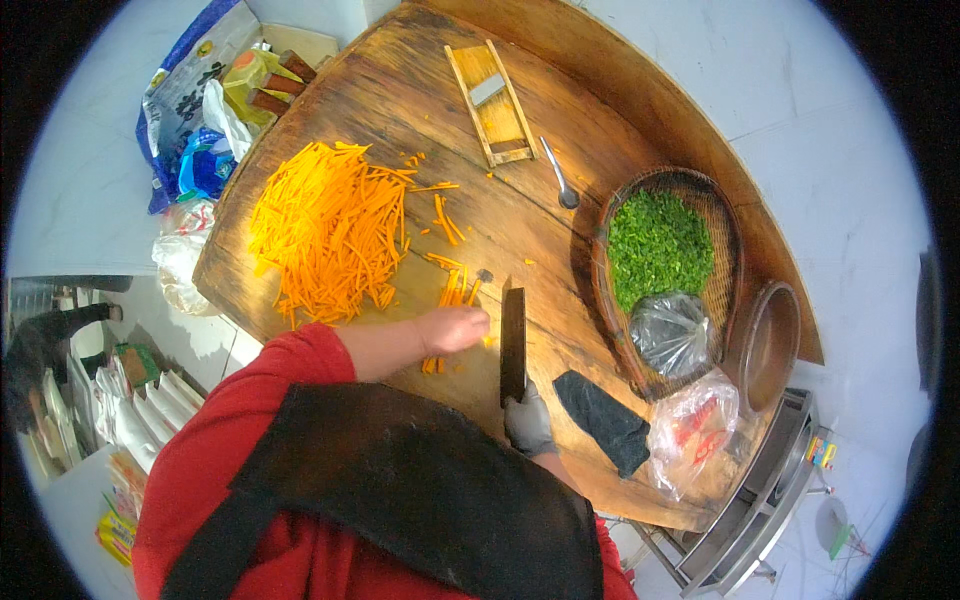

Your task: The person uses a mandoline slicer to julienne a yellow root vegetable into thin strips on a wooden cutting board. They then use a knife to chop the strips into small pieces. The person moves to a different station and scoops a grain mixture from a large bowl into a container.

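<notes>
My gloved right hand (pixel 530 424) is closed around the handle end of a cleaver (pixel 514 337), whose dark blade points away from me over the wooden table. Just left of the blade, my bare left hand (pixel 456 330) is over a small row of orange strips (pixel 456 289), apparently carrot. Its fingers are blurred, so whether they hold anything is unclear. Part of the row is hidden beneath this hand, and strip ends show on my near side. Farther left lies a large heap of thin orange shreds (pixel 330 229). A few loose strips (pixel 448 219) lie between heap and row.
A wooden mandoline slicer (pixel 491 101) and a metal spoon (pixel 561 174) lie toward the back. Rightward, a woven basket (pixel 726 217) holds chopped greens (pixel 660 244) and a bagged item (pixel 671 330). Nearby are a dark cloth (pixel 604 420), a plastic bag (pixel 694 435) and a round brown container (pixel 772 349).
</notes>
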A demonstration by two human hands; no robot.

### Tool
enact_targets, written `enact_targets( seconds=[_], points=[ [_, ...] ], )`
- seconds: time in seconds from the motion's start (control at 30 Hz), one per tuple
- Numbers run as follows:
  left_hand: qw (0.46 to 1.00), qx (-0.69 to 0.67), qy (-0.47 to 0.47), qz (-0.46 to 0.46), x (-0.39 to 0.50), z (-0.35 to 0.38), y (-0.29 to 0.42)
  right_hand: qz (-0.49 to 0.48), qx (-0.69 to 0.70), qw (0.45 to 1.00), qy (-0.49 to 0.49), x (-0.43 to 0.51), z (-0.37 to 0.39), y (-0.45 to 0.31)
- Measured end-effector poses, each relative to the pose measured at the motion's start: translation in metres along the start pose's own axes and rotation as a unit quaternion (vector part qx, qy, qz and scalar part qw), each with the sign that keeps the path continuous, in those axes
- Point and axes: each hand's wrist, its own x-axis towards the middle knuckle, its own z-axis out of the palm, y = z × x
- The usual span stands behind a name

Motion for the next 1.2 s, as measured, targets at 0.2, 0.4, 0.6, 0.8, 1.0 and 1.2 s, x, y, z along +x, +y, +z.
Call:
enact_targets(
  seconds=[0.2, 0.4, 0.6, 0.8, 1.0, 1.2],
  points=[
    [0.995, 0.076, -0.056, 0.035, 0.008, 0.023, 0.013, 0.009, -0.059, 0.998, 0.003, -0.008, -0.002, 0.001],
    [0.989, 0.116, -0.093, 0.016, 0.007, 0.023, 0.012, -0.033, -0.077, 0.996, -0.020, -0.024, -0.019, -0.005],
    [0.991, 0.117, -0.061, 0.018, 0.005, 0.033, 0.009, 0.040, -0.069, 0.993, -0.086, -0.025, -0.037, -0.009],
    [0.994, 0.089, -0.058, 0.012, 0.006, 0.036, 0.003, 0.071, -0.049, 0.988, -0.128, -0.023, -0.046, -0.020],
    [0.999, 0.051, 0.018, 0.010, 0.004, 0.041, 0.000, 0.011, -0.076, 0.992, -0.097, -0.010, -0.030, -0.023],
    [0.996, 0.057, 0.062, 0.024, -0.003, 0.045, -0.008, -0.045, -0.191, 0.979, -0.055, -0.006, -0.010, -0.042]
  ],
)
